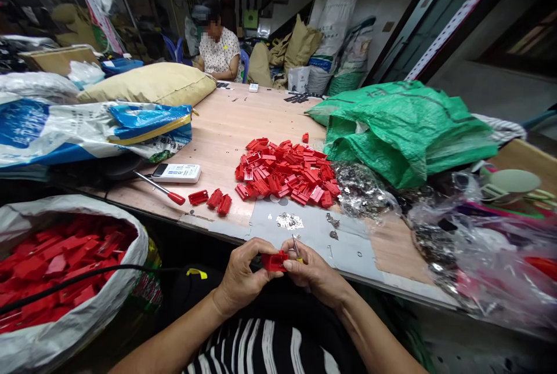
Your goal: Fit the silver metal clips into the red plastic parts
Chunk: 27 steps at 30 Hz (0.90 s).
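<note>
Just over the near table edge, my left hand [244,274] is closed, pinching a small red plastic housing [273,262] by its left end between thumb and fingers. My right hand [317,276] is closed at the housing's other end, its thumb against it. A thin metal-tipped tool with a yellow part [298,251] sticks up from between the right fingers; its exact kind is unclear. Beyond both hands, small flat metal pieces [289,221] lie on a grey mat [354,252]. Farther back is a heap of similar red housings [287,171].
An open sack of red parts [65,264] stands at left. Three red housings lie near a red-handled screwdriver [161,188] and a white device [177,173]. Bags of metal parts [363,191] and a green sack [404,130] fill the right. A person [220,52] sits across the table.
</note>
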Each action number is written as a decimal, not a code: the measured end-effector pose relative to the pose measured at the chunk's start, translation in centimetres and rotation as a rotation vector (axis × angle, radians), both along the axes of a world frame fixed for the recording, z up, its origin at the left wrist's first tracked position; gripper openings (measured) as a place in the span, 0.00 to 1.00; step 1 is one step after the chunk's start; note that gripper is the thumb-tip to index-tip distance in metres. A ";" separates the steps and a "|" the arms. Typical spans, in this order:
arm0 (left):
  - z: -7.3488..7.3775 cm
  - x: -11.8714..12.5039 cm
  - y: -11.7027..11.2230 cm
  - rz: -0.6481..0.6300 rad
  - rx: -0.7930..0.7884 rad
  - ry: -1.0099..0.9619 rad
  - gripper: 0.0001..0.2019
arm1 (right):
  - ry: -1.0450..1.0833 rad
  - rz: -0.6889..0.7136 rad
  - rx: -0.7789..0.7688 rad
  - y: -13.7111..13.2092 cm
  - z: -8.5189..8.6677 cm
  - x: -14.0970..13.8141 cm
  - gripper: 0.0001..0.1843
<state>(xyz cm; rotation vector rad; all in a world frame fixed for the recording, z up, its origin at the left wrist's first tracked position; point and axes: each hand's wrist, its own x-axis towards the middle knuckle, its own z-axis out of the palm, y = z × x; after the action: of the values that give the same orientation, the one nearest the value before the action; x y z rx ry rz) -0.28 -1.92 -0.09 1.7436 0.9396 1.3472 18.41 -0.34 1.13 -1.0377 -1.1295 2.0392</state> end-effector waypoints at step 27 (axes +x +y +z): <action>-1.6 -2.2 2.2 0.414 0.057 0.105 0.11 | -1.483 0.078 0.875 8.4 0.5 -4.6 0.07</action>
<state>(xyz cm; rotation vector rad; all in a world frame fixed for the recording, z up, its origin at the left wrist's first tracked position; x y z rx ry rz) -2.50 0.29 -1.66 1.7368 1.3901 1.5612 13.83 8.10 1.62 -1.9233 -2.3753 0.2777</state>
